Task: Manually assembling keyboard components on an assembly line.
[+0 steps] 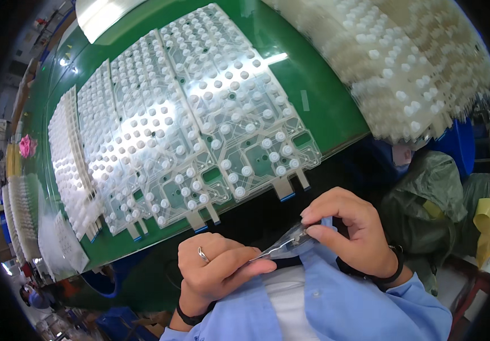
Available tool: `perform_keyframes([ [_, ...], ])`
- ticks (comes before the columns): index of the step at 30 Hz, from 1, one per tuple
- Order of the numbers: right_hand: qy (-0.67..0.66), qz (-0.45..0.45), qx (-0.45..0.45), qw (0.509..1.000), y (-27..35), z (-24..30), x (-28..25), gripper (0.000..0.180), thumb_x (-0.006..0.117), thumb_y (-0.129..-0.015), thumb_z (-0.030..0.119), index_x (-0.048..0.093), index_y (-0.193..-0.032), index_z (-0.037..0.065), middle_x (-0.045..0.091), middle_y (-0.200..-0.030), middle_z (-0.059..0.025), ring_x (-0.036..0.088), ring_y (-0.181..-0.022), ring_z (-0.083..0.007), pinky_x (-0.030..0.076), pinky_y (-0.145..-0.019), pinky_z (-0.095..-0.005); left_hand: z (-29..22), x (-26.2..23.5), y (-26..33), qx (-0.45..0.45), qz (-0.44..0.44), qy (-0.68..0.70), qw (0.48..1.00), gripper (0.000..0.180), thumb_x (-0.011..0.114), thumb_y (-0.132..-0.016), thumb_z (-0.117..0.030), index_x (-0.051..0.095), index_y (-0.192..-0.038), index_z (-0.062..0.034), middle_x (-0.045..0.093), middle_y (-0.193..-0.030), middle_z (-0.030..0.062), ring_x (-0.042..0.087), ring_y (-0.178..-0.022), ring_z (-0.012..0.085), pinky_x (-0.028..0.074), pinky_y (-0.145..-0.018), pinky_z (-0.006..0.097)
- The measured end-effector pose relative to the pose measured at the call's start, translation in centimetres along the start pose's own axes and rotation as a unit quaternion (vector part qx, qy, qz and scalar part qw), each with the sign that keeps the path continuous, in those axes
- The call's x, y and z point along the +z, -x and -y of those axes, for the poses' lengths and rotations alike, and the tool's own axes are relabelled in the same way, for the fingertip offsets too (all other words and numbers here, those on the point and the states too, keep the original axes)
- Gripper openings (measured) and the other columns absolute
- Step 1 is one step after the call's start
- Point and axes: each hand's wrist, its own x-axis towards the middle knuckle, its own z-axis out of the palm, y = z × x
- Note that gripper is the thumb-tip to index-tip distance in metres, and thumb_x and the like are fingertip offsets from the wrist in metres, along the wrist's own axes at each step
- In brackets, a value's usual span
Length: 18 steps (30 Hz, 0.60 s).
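In front of my chest, both hands pinch a small clear plastic piece (286,241), perhaps a little bag, with a thin light line along it. My left hand (213,266), with a ring on one finger, grips its left end between thumb and forefinger. At the upper right end, my right hand (351,230) pinches it with thumb and fingertips. Beyond the hands lie clear keyboard membrane sheets (250,113) dotted with white rubber domes. Flat ribbon tails (283,188) with blue tips stick out over the table's near edge. Neither hand touches these sheets.
The sheets rest on a green table (327,102). Big stacks of domed sheets (392,62) stand at the right, with another stack (69,165) at the left. A dark green plastic bag (426,193) and a blue bin (462,145) are at the lower right. A white lamp (105,17) hangs at the top.
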Motion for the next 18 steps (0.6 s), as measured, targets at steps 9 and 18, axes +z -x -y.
perform_keyframes([
  [9, 0.032, -0.134, -0.107, 0.985, -2.7, -0.6, -2.3, 0.012, 0.066, -0.080, -0.002, 0.065, -0.091, 0.001, 0.062, -0.096, -0.0093, 0.059, -0.093, -0.0189, 0.046, -0.081, -0.0280, 0.5, -0.5, -2.3, -0.072, 0.100, 0.002, 0.992, 0.030, 0.084, -0.060, -0.033, 0.063, -0.063, -0.0104, 0.066, -0.069, 0.0037, 0.060, -0.062, 0.0172, 0.040, -0.053, 0.029],
  [18, 0.106, -0.132, 0.019, 0.985, -8.6, -0.9, -3.1, 0.004, 0.064, -0.084, 0.003, 0.065, -0.088, 0.001, 0.061, -0.080, -0.0042, 0.055, -0.063, -0.0074, 0.041, -0.052, -0.0234, 2.6, 0.2, -4.0, -0.011, 0.163, -0.087, 0.983, 0.027, 0.079, -0.068, -0.034, 0.060, -0.063, -0.0161, 0.068, -0.112, -0.0023, 0.057, -0.115, 0.0227, 0.038, -0.094, 0.039],
])
